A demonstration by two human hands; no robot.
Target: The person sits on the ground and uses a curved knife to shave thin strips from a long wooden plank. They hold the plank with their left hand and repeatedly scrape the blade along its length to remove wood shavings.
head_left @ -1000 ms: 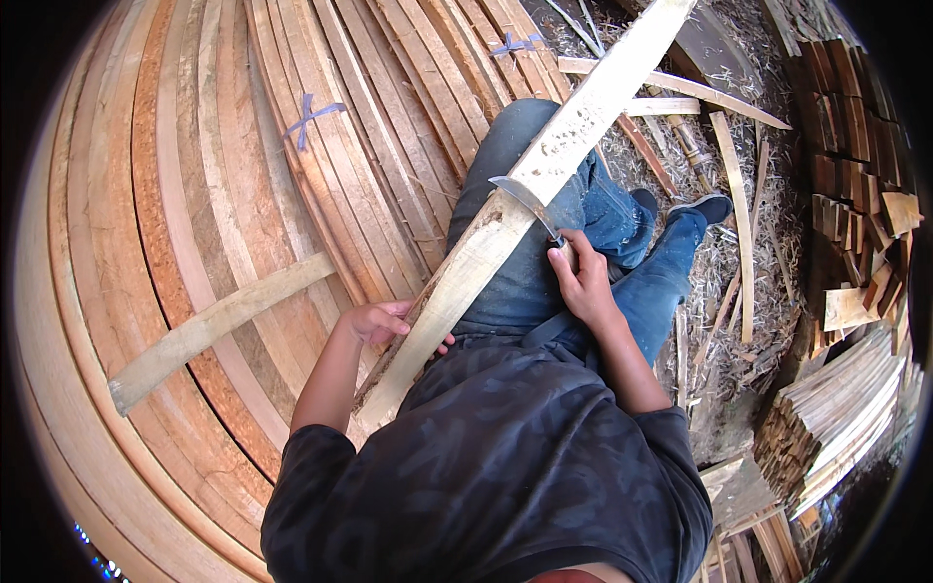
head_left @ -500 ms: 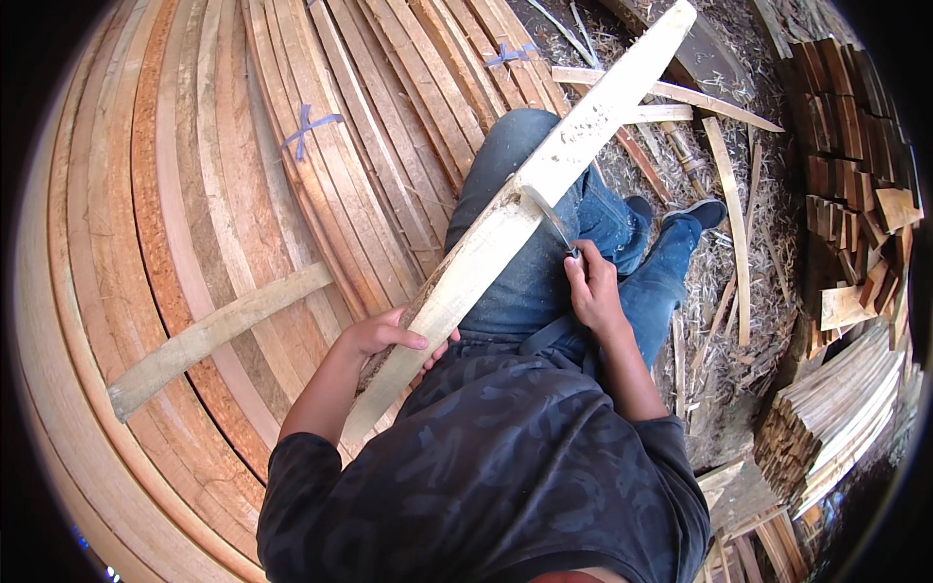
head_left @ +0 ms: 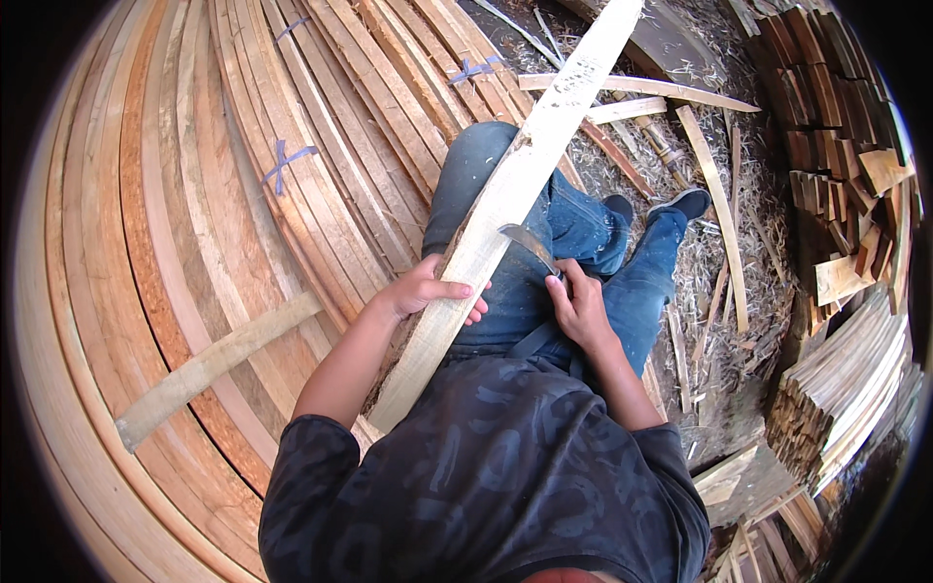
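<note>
A long pale wooden board (head_left: 520,180) with a dark, bark-like left edge lies slanted across my thigh, running from beside my left arm up to the top of the view. My left hand (head_left: 434,291) is closed around its near part, thumb on the upper face and fingers underneath. My right hand (head_left: 580,306) grips a small curved knife, a sickle-like blade (head_left: 530,243), whose handle is mostly hidden in the fist. The blade's tip lies over the board's right edge; whether it touches the wood I cannot tell.
Long sawn planks (head_left: 194,194) spread at the left, some tied with blue strips (head_left: 282,165). A loose slat (head_left: 219,364) lies across them. Shavings and offcuts (head_left: 716,214) litter the ground at right, beside stacked wood blocks (head_left: 826,136) and a slat bundle (head_left: 841,389).
My left hand has moved up and to the right with its grip on the board. The knife has shifted down and slightly left, its blade now showing more broadly.
</note>
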